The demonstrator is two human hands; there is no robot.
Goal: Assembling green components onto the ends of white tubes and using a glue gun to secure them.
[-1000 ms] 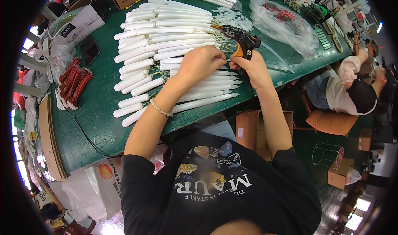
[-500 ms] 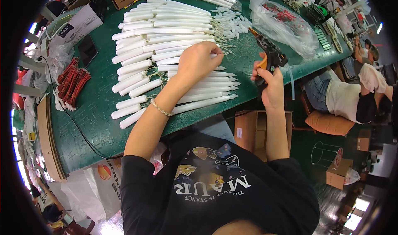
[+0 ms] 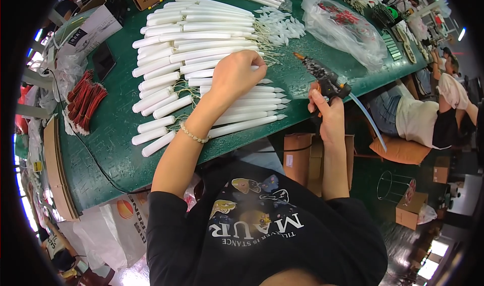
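Observation:
My left hand (image 3: pixel 239 75) lies over a row of slim white candles (image 3: pixel 217 43), its fingers pinched round the tip end of one. Several candles nearest me carry pointed flame-shaped tips (image 3: pixel 279 95); those farther off end in thin loose wires (image 3: pixel 263 36). To the right, my right hand (image 3: pixel 327 109) grips a dark glue gun (image 3: pixel 327 81) above the table edge. Its orange nozzle (image 3: pixel 299 56) points left and away from me. A pale bluish glue stick (image 3: pixel 370 122) sticks out of its back. Loose translucent flame tips (image 3: pixel 282 26) lie in a pile beyond the candles.
Bundled red wires (image 3: pixel 86 104) and a dark phone (image 3: pixel 104 61) lie left on the green table (image 3: pixel 111 150), with a black cable along it. A clear bag with red pieces (image 3: pixel 343 29) sits at right. Below stands an open carton (image 3: pixel 297 160); a person (image 3: pixel 418 107) sits to the right.
The glue gun has tilted, with its nozzle lower and nearer me and the glue stick swung out to the right. My left hand has shifted slightly left, still pinched.

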